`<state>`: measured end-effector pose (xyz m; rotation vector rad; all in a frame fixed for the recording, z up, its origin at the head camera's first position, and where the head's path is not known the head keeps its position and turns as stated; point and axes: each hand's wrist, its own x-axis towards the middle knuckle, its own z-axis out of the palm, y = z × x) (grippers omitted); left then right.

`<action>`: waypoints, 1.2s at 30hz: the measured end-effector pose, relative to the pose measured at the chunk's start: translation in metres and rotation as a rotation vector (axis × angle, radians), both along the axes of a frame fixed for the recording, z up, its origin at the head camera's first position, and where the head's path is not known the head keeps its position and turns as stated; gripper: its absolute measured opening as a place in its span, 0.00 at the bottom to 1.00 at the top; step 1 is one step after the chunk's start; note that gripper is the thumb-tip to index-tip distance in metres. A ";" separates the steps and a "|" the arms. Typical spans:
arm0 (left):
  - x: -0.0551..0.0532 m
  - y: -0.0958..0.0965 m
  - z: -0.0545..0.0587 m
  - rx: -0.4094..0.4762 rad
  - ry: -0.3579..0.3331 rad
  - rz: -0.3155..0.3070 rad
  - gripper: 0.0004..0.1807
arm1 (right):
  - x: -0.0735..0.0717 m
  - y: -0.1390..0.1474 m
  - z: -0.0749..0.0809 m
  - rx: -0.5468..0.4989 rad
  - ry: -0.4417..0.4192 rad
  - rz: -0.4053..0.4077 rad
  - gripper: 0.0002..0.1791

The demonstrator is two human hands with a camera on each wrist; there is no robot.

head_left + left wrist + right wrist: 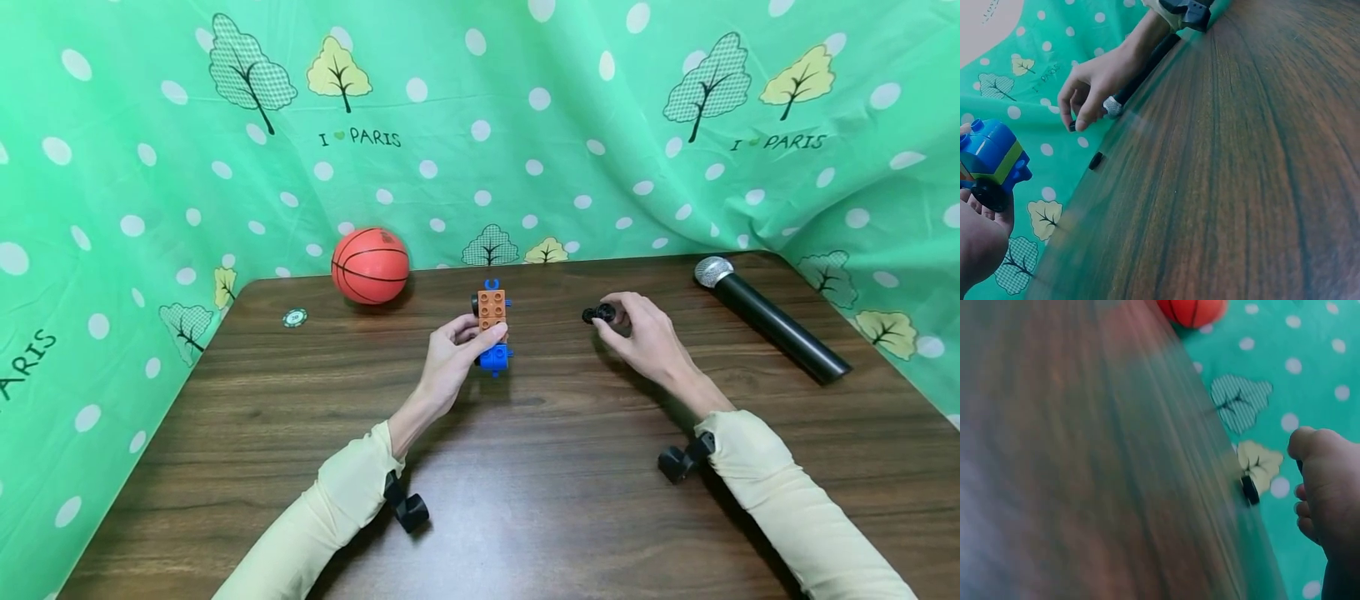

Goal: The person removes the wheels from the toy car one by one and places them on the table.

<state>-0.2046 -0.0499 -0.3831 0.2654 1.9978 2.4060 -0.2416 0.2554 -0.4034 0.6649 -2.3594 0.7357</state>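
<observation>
One block toy vehicle (492,302), orange and blue, is the landmark: held above the surface (315,433) in the left hand (450,358), thumb on top, fingers curled round its left side. Two blue pegs stick out bare on its right side. Loose black wheels: 2, both right of the vehicle. Right hand (641,333) pinches one wheel (1072,126) between thumb and fingers, nearly closed; the other wheel (1249,490) sits just beside. Also: 1 mini basketball (371,268) behind-left of vehicle, 1 poker chip (295,317) farther left, 1 microphone (776,321) far right.
</observation>
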 end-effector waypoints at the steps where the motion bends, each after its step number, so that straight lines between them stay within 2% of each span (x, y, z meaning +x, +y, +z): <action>1: 0.000 0.000 0.000 -0.001 -0.001 -0.002 0.16 | -0.002 0.003 0.000 0.001 -0.017 -0.013 0.15; 10: 0.001 0.001 0.001 -0.022 -0.013 0.016 0.16 | -0.015 0.022 -0.006 0.058 -0.176 -0.112 0.12; 17: 0.001 0.001 0.000 -0.021 -0.018 0.010 0.17 | -0.021 0.030 -0.010 0.094 -0.284 -0.143 0.14; 28: 0.002 0.002 -0.001 -0.029 -0.016 0.006 0.17 | -0.021 0.033 -0.011 0.082 -0.334 -0.124 0.19; 36: 0.001 0.002 -0.001 -0.058 -0.027 -0.001 0.17 | -0.018 0.030 -0.004 0.076 -0.395 -0.158 0.25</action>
